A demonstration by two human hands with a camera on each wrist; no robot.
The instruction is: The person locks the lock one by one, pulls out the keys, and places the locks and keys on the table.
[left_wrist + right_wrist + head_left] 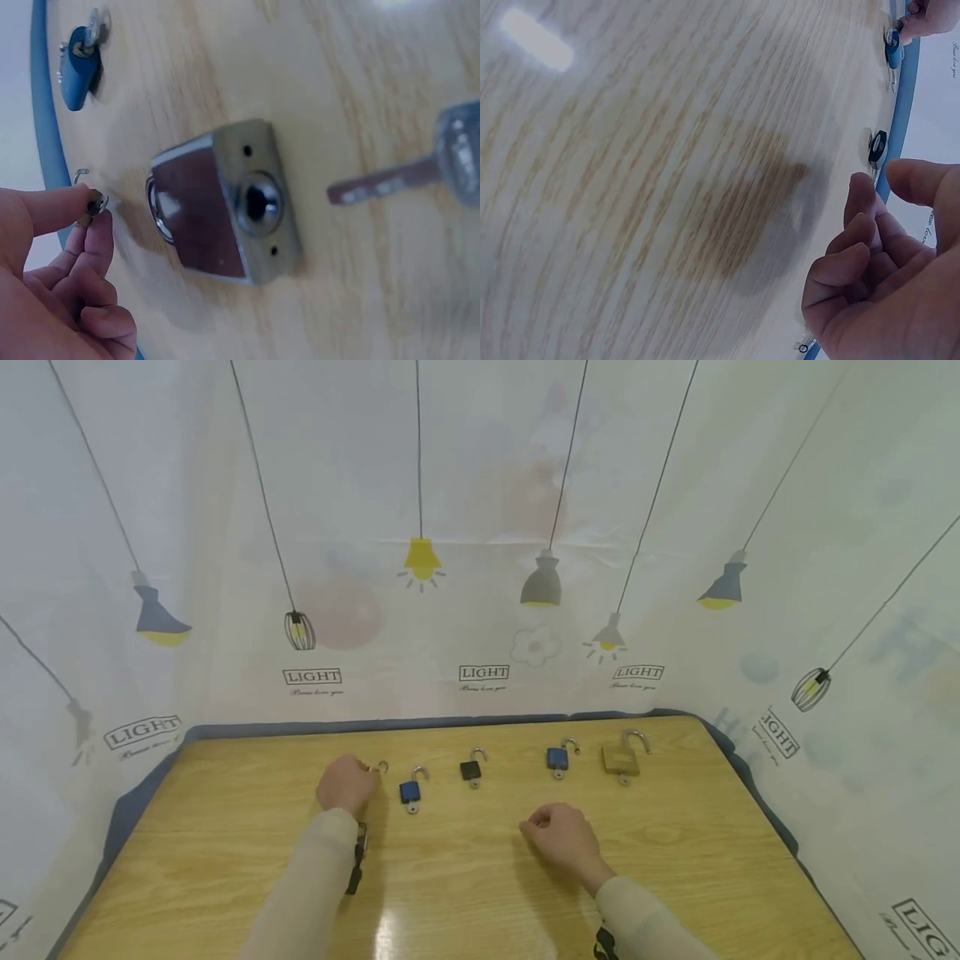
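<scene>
Wooden table (480, 877) bears padlocks; left hand (347, 783) pinches one's shackle (94, 202).

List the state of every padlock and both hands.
Silver padlock: keyhole empty, key lying apart.
Left blue padlock: shackle open, key in.
Black padlock: shackle open.
Right blue padlock: shackle open.
Brass padlock: shackle open.
Left hand: pinching silver padlock's shackle.
Right hand: loosely curled, holding nothing.
</scene>
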